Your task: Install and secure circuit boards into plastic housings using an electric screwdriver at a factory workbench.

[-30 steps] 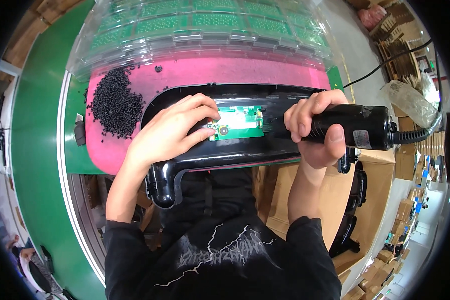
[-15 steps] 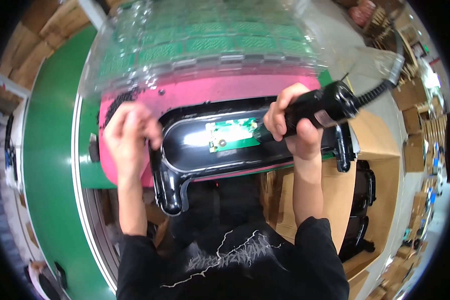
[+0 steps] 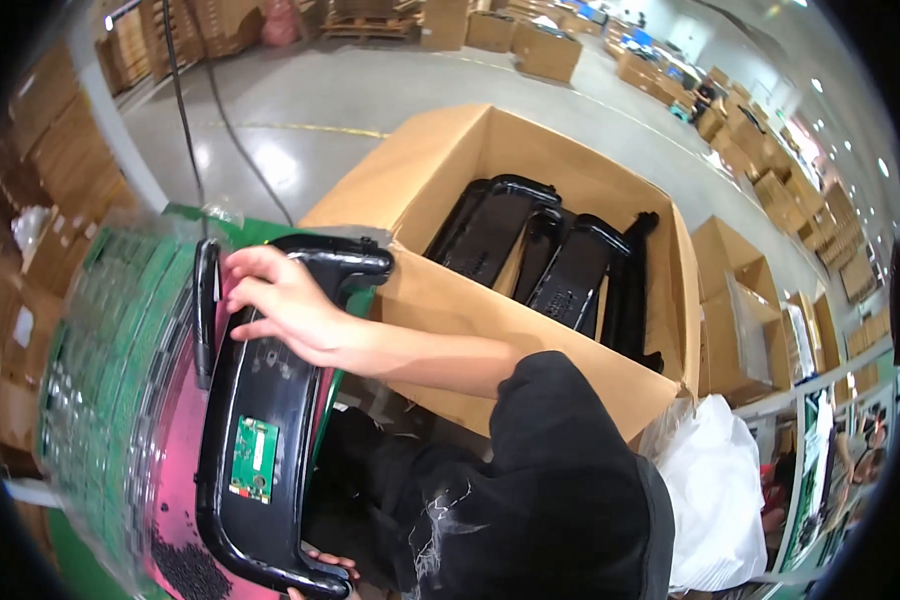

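A long black plastic housing (image 3: 235, 395) with an arm at each end lies on the pink mat (image 3: 178, 440). The green circuit board (image 3: 255, 460) sits in its recess. My right hand (image 3: 288, 305) is over the housing's far end, fingers spread and holding nothing. Just left of those fingers is the black electric screwdriver (image 3: 205, 315), its cord rising above it. At the lower edge, my left hand (image 3: 332, 562) is partly hidden, with its fingers around the housing's near arm. A heap of small black screws (image 3: 192, 572) lies on the mat beside the housing.
Clear plastic trays of green boards (image 3: 110, 400) are stacked along the left. Beyond my right arm stands an open cardboard box (image 3: 425, 205) holding several similar black housings (image 3: 485, 235). A white plastic bag (image 3: 715, 495) is at the right. More cartons (image 3: 548, 52) stand farther off.
My view has swung to the right, bringing the open box into sight. My right hand has let go of the screwdriver. My left hand has come to the housing's near arm.
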{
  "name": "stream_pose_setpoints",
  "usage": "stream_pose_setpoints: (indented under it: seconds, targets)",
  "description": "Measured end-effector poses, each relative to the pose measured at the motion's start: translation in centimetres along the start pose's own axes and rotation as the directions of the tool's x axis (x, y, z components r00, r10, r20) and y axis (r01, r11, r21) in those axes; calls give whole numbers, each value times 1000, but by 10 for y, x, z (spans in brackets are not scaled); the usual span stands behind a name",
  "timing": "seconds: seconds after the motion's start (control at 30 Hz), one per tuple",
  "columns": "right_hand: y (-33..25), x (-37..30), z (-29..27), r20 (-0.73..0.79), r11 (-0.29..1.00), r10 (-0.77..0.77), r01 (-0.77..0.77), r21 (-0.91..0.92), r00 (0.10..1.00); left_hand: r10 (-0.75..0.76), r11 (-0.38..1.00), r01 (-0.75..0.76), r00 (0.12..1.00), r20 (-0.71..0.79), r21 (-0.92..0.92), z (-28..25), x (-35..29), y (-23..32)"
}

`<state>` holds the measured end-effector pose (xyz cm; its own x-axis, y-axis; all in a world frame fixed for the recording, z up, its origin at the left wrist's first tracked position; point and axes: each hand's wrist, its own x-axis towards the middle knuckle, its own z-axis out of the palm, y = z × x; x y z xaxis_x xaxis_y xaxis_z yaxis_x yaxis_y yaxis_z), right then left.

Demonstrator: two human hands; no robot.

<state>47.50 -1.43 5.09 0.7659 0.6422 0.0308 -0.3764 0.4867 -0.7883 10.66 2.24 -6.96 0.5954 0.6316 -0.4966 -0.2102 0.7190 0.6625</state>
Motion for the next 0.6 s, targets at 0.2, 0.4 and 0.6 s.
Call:
stream_pose_setpoints:
  seconds: [0.2,0.4,0.6]
  targets:
    - [-73,-10,-128,-78,572,-483,247,-783,872,212,927,-157,968,131,-341,-161,34,-22]
    - [-75,-63,-346,-191,-347,-513,-406,-845,837,995,95,-861,78,-56,499,-142,-11,78]
    - [20,-90,-464,-761,-410,208,-652,-638,614,885,237,-969,244,-397,-67,-84,-26,129]
